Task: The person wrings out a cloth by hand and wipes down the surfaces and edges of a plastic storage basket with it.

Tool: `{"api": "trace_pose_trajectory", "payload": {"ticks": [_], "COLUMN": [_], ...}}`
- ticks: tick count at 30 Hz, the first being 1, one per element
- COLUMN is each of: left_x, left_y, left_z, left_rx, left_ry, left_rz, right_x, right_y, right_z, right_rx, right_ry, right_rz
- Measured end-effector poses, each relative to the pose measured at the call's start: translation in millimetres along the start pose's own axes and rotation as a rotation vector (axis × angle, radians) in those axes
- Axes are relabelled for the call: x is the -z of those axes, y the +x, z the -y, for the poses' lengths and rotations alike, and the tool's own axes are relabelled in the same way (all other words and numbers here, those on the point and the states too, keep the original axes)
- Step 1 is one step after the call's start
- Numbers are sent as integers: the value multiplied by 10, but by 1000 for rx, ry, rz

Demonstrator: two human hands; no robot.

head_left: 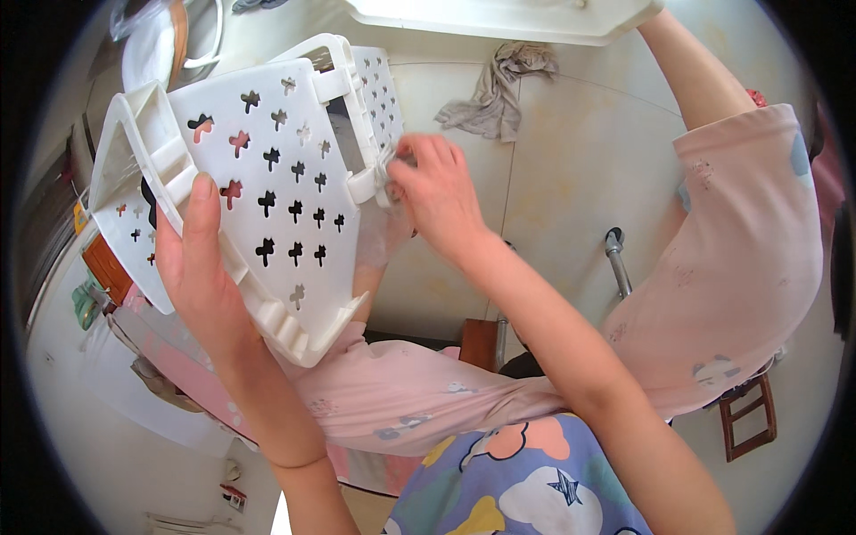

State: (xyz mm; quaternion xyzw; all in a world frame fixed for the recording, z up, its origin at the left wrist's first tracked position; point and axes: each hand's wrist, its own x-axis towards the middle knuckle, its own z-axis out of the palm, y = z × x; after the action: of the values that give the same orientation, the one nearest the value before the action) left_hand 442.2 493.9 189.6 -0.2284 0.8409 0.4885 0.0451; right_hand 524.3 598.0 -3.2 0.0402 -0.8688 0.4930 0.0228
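Note:
A white plastic rack with cut-out shapes in its panels (221, 160) is tilted above my lap. My left hand (204, 267) grips its near edge, thumb on the frame and fingers beneath. At the rack's right side, my right hand (435, 187) pinches a pale, crumpled thing against a joint of the frame; it looks like a thin cloth or wipe, but the blur does not settle which. A second perforated panel (380, 90) shows behind the first.
A grey crumpled cloth (498, 93) lies on the tiled floor. Another white plastic piece (508, 20) is at the top edge, beside my leg. Metal tube legs (618, 261) stand right of centre. A small wooden frame (749, 418) is at the lower right.

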Motion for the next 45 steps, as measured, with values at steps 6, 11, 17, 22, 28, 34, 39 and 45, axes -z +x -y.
{"api": "trace_pose_trajectory", "payload": {"ticks": [6,11,17,22,28,34,39,45], "left_x": [-56,-19,12,38,3,7,24,-14], "left_y": [-20,-11,-8,14,2,-12,-5,-24], "left_z": [-7,10,39,46,9,25,63,-18], "left_rx": [35,11,-3,26,53,64,26,59], "left_ry": [-13,3,-31,47,38,-114,-34,-32], "left_rz": [-51,-82,-61,-72,-138,-38,-18,-37], "right_x": [-201,-202,-363,-431,-361,-170,64,170], "right_y": [247,598,741,402,559,792,1023,610], "right_z": [-188,-181,-143,-25,-312,-197,-315,-498], "right_rx": [-408,-680,-620,-415,-147,-373,-517,-613], "right_ry": [401,592,545,544,327,247,238,263], "right_rz": [113,-115,-132,-214,-100,293,600,582]}}
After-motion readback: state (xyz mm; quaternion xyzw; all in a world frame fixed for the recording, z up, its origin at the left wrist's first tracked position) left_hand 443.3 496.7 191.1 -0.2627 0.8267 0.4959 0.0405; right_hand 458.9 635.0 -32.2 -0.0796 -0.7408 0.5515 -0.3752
